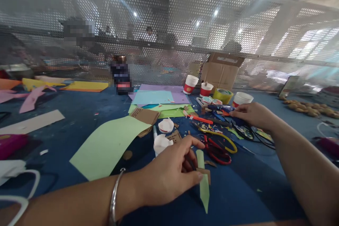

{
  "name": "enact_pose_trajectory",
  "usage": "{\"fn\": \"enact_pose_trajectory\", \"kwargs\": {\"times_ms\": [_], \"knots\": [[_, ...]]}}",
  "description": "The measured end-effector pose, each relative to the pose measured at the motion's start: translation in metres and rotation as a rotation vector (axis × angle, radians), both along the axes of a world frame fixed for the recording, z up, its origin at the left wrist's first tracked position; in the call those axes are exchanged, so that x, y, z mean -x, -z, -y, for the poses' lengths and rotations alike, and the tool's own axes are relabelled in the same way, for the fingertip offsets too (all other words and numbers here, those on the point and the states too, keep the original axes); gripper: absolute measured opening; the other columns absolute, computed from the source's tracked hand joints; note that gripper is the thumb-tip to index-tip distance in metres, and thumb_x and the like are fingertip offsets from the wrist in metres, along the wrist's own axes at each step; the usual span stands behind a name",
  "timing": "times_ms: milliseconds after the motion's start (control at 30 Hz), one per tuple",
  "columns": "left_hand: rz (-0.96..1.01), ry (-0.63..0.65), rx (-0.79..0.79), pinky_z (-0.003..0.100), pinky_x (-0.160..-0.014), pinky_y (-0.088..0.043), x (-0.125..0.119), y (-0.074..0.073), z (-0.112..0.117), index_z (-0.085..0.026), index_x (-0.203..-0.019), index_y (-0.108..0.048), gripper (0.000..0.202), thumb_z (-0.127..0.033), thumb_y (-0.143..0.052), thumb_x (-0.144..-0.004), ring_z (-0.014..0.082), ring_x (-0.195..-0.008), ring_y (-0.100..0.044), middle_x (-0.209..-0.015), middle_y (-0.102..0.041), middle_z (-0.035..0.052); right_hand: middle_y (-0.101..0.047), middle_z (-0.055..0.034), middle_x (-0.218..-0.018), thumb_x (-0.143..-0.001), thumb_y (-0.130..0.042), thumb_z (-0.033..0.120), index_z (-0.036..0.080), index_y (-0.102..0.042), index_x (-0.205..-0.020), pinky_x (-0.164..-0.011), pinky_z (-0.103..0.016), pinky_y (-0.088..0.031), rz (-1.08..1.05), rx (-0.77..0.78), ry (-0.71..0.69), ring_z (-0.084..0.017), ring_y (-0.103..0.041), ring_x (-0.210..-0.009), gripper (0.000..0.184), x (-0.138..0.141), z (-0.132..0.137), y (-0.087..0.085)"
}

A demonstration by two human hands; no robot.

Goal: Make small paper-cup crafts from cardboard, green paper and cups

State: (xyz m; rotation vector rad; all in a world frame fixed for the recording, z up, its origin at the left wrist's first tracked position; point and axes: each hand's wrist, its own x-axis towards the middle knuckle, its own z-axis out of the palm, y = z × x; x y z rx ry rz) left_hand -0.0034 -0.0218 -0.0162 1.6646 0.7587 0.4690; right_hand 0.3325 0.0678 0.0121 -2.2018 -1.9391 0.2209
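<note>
My left hand, wearing a silver bangle, is closed on a small brown cardboard piece between thumb and fingers. A pale green folded paper strip lies against that cardboard and sticks out above and below it. My right hand is farther off at the right, its fingertips pinched together among dark blue tools and black cable; what they grip is hidden. Red-handled scissors and yellow-handled scissors lie between my hands. Torn white paper cups stand just beyond my left hand.
A large light green sheet curls up at left. Coloured paper sheets are stacked behind. An orange cutter, yellow tape roll, red-and-white paper cups and a cardboard box stand before a perforated metal screen.
</note>
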Motion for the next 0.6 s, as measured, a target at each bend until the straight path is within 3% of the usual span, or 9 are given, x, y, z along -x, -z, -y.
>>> {"fn": "enact_pose_trajectory", "kwargs": {"times_ms": [167, 367, 467, 600], "knots": [[-0.021, 0.005, 0.075, 0.032, -0.074, -0.048, 0.002, 0.004, -0.001, -0.026, -0.129, -0.047, 0.046, -0.032, -0.068, -0.088, 0.0156, -0.081, -0.056, -0.092, -0.056, -0.0009, -0.071, -0.0086, -0.073, -0.087, -0.059, 0.047, 0.015, -0.074, -0.082, -0.063, -0.031, -0.039, -0.01, -0.019, 0.086, -0.021, -0.061, -0.068, 0.036, -0.011, -0.003, 0.001], [-0.059, 0.013, 0.071, 0.033, -0.079, -0.05, 0.004, -0.001, -0.003, -0.026, -0.127, -0.048, 0.043, -0.022, -0.065, -0.088, 0.016, -0.085, -0.058, -0.093, -0.057, -0.0009, -0.067, -0.0069, -0.063, -0.086, -0.061, 0.044, 0.016, -0.072, -0.074, -0.061, -0.031, -0.038, -0.022, 0.015, 0.097, -0.02, -0.058, -0.063, 0.032, -0.014, -0.01, 0.012], [-0.07, 0.022, 0.074, 0.033, -0.079, -0.05, 0.005, -0.003, -0.004, -0.025, -0.126, -0.05, 0.042, -0.022, -0.065, -0.087, 0.0158, -0.084, -0.057, -0.093, -0.057, -0.001, -0.061, -0.004, -0.053, -0.087, -0.06, 0.043, 0.016, -0.072, -0.072, -0.059, -0.03, -0.038, -0.035, 0.043, 0.091, -0.018, -0.055, -0.056, 0.033, -0.013, -0.012, 0.016], [-0.101, 0.037, 0.081, 0.032, -0.077, -0.05, 0.004, -0.003, -0.004, -0.026, -0.127, -0.05, 0.043, -0.025, -0.066, -0.087, 0.0156, -0.083, -0.057, -0.094, -0.059, -0.0005, -0.063, -0.0042, -0.055, -0.087, -0.059, 0.044, 0.016, -0.073, -0.072, -0.058, -0.03, -0.038, -0.049, 0.04, 0.108, -0.018, -0.056, -0.056, 0.034, -0.013, -0.012, 0.017]]}}
